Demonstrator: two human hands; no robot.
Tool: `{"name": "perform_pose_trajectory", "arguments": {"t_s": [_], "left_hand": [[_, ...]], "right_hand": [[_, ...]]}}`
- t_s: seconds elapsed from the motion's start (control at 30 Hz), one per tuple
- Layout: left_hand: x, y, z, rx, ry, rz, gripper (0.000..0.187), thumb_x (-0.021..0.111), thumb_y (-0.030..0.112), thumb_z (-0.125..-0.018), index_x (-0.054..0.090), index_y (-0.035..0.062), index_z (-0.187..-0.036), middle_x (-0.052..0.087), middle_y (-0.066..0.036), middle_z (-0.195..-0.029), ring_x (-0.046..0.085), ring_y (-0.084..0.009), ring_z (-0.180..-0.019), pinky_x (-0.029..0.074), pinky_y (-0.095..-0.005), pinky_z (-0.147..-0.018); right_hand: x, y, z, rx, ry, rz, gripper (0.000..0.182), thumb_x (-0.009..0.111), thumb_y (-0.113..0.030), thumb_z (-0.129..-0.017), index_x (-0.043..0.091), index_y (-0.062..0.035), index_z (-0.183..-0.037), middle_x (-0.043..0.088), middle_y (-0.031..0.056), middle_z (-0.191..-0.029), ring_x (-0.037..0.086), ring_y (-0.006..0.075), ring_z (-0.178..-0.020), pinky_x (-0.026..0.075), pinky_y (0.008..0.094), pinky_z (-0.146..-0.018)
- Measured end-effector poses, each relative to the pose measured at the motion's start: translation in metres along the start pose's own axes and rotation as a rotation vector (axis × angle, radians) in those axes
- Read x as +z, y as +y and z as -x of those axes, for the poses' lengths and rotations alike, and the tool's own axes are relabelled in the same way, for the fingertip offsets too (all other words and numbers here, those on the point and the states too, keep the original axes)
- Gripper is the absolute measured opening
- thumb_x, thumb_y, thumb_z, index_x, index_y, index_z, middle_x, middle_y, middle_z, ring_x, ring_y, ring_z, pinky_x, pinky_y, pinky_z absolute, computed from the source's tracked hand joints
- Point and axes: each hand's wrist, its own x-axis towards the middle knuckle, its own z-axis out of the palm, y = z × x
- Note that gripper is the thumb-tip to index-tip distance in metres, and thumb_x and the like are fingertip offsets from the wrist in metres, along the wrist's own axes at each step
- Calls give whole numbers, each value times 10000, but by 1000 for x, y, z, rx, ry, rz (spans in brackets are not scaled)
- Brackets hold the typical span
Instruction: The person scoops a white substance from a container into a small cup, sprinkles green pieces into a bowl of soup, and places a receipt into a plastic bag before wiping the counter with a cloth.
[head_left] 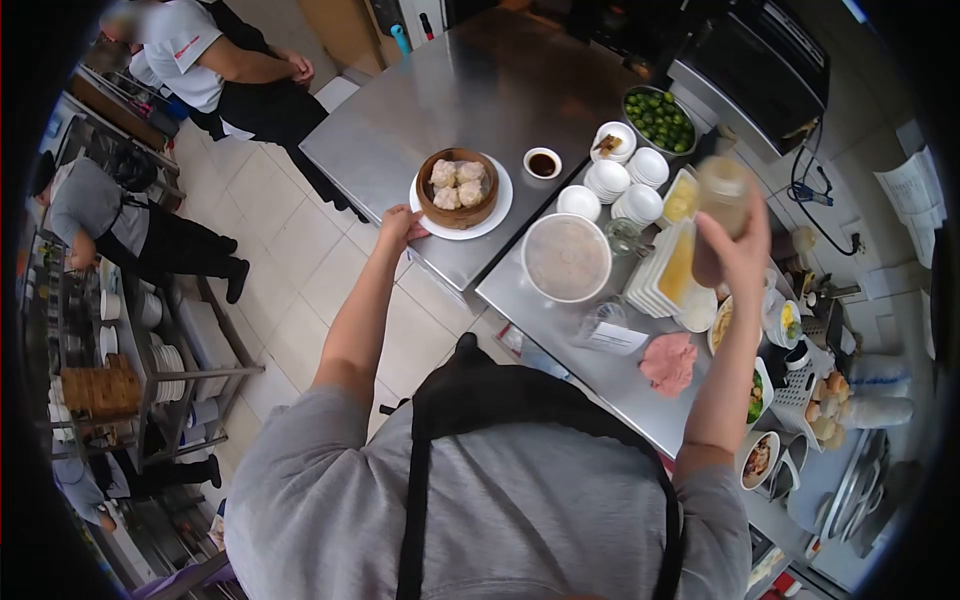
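Note:
My left hand (401, 226) is closed on the near left rim of a white plate (487, 222). On that plate sits a round bamboo steamer (477, 211) with several pale dumplings (458, 183) in it. A small white bowl of dark sauce (542, 163) stands just right of the plate. My right hand (738, 245) is wrapped round a clear jar (722, 185) with light brownish contents, smeared by motion. The jar is raised over the right-hand counter, beside the stacked white rectangular trays (655, 280).
The steel counter (400, 120) carries white bowl stacks (607, 180), a bowl of green limes (659, 122), a lidded round tub (566, 258) and a pink cloth (668, 364). Co-workers (230, 70) stand to the left near a shelving rack (200, 380).

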Motion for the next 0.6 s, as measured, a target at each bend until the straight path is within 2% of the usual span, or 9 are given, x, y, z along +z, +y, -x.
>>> {"name": "perform_pose_trajectory", "arguments": {"t_s": [0.1, 0.23, 0.27, 0.33, 0.37, 0.43, 0.47, 0.6], "left_hand": [[-12, 14, -17, 31, -37, -31, 103, 546, 3, -787, 497, -12, -876, 582, -105, -730, 616, -209, -576, 559, -297, -513], [-18, 22, -37, 92, -53, -77, 111, 568, 16, -775, 533, 5, -880, 584, -77, -738, 607, -172, -577, 547, -281, -518], [-19, 23, -38, 103, -46, -86, 116, 581, 23, -768, 544, 10, -877, 585, -70, -737, 601, -155, -592, 540, -268, -520], [-22, 25, -38, 94, -54, -68, 120, 585, 24, -767, 542, 9, -878, 584, -69, -736, 602, -154, -602, 541, -267, -530], [-23, 24, -36, 87, -57, -49, 124, 589, 26, -766, 541, 7, -879, 584, -69, -736, 602, -152, -612, 543, -267, -539], [-27, 25, -35, 74, -104, -9, 129, 597, 32, -765, 536, 2, -874, 581, -65, -734, 603, -149, -626, 545, -268, -559], [-27, 25, -36, 77, -129, 5, 130, 598, 33, -767, 531, -1, -874, 581, -66, -737, 602, -149, -623, 546, -268, -563], [-30, 23, -39, 72, -179, 30, 127, 591, 32, -775, 522, -9, -873, 578, -65, -734, 596, -145, -621, 546, -266, -565]], "right_hand": [[84, -11, -22, -97, -250, 36, 664, 726, -131, -633, 438, -73, -1228, 516, 113, -1174, 508, 216, -1064, 396, 329, -893], [185, 12, -45, -209, -449, 311, 634, 726, -177, -611, 462, -80, -1180, 531, 136, -1087, 509, 296, -1022, 408, 399, -865], [205, 21, -47, -204, -448, 315, 634, 726, -177, -611, 462, -80, -1180, 531, 136, -1087, 509, 296, -1022, 408, 399, -865], [236, 37, -49, -320, -575, 694, 587, 707, -154, -620, 481, -107, -1160, 546, 119, -1013, 520, 283, -985, 413, 399, -831], [245, 40, -46, -312, -575, 696, 587, 707, -154, -620, 481, -107, -1160, 546, 119, -1013, 520, 283, -985, 413, 399, -831], [263, 44, -42, -460, -723, 897, 590, 700, -107, -595, 498, -128, -1149, 544, 106, -982, 517, 274, -949, 400, 380, -829], [269, 46, -42, -497, -762, 934, 499, 669, -111, -637, 525, -126, -1114, 557, 104, -983, 520, 275, -972, 401, 384, -824], [284, 45, -56, -465, -652, 1017, 389, 608, -100, -669, 560, -141, -1053, 577, 92, -951, 535, 252, -952, 407, 362, -790]]}}
